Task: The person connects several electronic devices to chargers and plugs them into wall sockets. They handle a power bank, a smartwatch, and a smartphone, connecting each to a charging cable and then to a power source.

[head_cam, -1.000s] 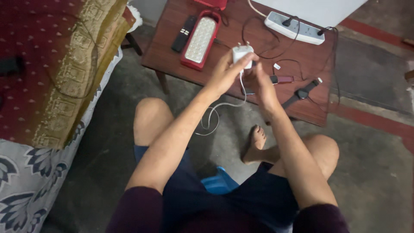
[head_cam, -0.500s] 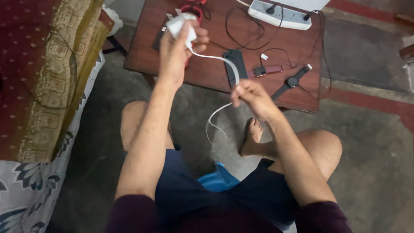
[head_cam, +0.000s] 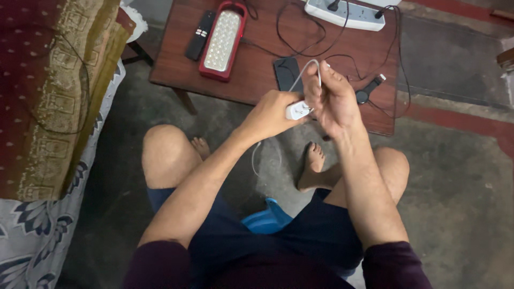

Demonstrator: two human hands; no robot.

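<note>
Since half a second ago my left hand (head_cam: 270,115) has come down from over the tabletop's far left and now meets my right hand (head_cam: 334,99) in front of me, above the tabletop's near edge. My left grip is clamped on the white charger plug (head_cam: 297,110), a small rounded block, its end showing between the two hands. My right grip is closed around the white cable (head_cam: 312,67), which rises from the plug in a loop over my fingers; a slack length hangs below the hands toward the floor between my knees.

Nearest me: both bare knees, a foot on the grey floor, and a blue object (head_cam: 266,218) at my lap. Open floor lies right of my right knee; a bed with a patterned cover (head_cam: 48,96) closes off the left.

The wooden tabletop (head_cam: 251,80) carries a dark phone (head_cam: 287,74) just beyond my hands and a black watch (head_cam: 368,92) at the right. Farther left lie a red rectangular lamp with a white dotted panel (head_cam: 223,38) and a black remote (head_cam: 199,35) beside it. At the far edge sits a white power strip (head_cam: 345,14) with black leads trailing across the wood.
</note>
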